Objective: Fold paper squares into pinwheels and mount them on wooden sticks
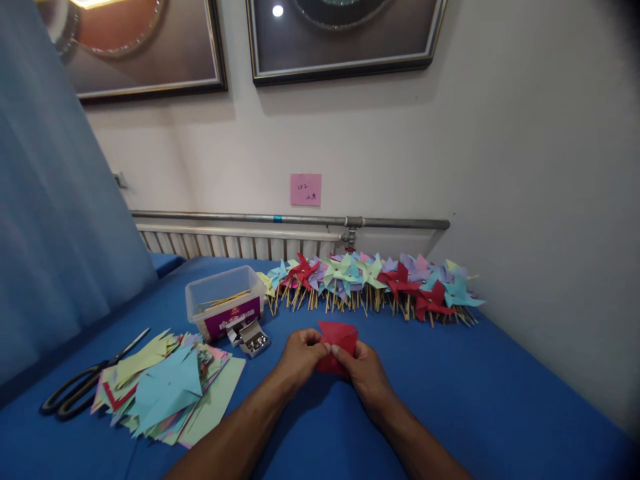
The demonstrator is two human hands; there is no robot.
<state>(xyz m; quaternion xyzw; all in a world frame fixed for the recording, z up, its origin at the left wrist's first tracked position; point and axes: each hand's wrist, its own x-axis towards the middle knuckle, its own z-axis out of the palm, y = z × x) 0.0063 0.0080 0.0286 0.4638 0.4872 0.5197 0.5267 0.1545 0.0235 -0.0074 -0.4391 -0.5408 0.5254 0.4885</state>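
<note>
Both hands hold one piece of red paper (340, 330) above the blue table, its corners partly folded inward. My left hand (300, 353) pinches it from the left, thumb on the middle. From the right, my right hand (367, 373) grips the same paper, its thumb beside the left one; the other fingers are mostly hidden behind. To the left lies a pile of cut coloured paper (170, 383) with a light blue sheet on top. An opened small box of metal pins (256, 341) lies between the pile and the plastic tub (225, 293).
Black-handled scissors (90, 383) lie at the left of the paper pile. Thin wooden sticks (225, 300) rest in the tub. Many finished pinwheels (350, 277) on sticks line the back of the blue table (450, 407). A radiator (240, 243) and wall stand behind; a blue curtain (60, 200) hangs left.
</note>
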